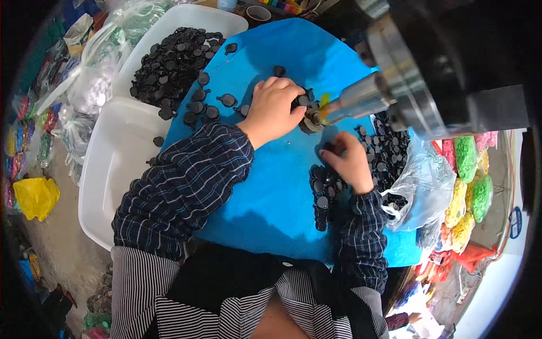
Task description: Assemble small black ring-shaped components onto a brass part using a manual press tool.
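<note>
My left hand [273, 108] lies on the blue work surface [257, 209], its fingers closed around a small black round plastic piece with a tab [304, 101]. That piece is beside the metal tip of a press [355, 99] and its small round base [311, 122]. To the right of the base, my right hand [351, 163] has its fingers curled together; something dark shows between them, too hidden to name. Below its fingertips lies a small heap of similar black pieces [322, 195]. Several loose black pieces [196, 107] lie left of my left hand.
A white tub [234, 21] at the back left holds a mound of black pieces. A second white tub [93, 186] stands nearer. On the right, more black pieces [384, 150] lie by a clear plastic bag [423, 181]. The press body [415, 73] overhangs the right side.
</note>
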Motion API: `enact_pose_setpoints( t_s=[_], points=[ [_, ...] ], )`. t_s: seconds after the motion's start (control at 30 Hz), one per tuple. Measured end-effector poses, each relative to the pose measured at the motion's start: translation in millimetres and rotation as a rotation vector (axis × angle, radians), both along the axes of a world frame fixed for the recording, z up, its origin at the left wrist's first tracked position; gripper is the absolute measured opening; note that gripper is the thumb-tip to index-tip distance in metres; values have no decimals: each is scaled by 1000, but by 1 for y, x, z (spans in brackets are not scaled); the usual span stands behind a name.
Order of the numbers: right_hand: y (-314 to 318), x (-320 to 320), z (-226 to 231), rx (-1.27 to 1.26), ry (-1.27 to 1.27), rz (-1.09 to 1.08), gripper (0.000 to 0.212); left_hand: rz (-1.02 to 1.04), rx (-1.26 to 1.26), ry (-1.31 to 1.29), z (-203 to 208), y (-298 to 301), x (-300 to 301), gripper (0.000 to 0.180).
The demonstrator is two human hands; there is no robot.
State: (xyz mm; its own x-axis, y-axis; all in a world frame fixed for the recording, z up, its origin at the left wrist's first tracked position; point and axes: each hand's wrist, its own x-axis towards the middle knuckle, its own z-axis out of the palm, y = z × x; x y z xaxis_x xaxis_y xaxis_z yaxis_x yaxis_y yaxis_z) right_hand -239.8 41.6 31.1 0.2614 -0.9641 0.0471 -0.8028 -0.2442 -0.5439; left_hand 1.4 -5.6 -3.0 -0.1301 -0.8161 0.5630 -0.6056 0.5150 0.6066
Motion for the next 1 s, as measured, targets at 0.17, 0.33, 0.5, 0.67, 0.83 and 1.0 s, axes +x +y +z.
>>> enact_pose_setpoints(
  t_s=[0.17,0.33,0.5,0.67,0.83,1.0],
  points=[
    [-5,-5,-7,148,-177,-158,23,-42,-21,66,2,-1,-3,26],
    [-8,5,-12,94,-600,-217,29,-154,-8,13,5,6,-2,26],
    [-23,28,-19,-202,-486,-98,42,-99,-40,-90,8,8,-15,29],
    [-30,22,-19,-137,-572,-18,40,7,2,-10,3,1,-2,26],
    [-40,-74,-25,-359,200,-65,31,13,14,13,6,1,-2,28],
    [-18,-48,-27,-176,-83,-326,18,-4,-13,37,1,1,2,31]
  ],
)
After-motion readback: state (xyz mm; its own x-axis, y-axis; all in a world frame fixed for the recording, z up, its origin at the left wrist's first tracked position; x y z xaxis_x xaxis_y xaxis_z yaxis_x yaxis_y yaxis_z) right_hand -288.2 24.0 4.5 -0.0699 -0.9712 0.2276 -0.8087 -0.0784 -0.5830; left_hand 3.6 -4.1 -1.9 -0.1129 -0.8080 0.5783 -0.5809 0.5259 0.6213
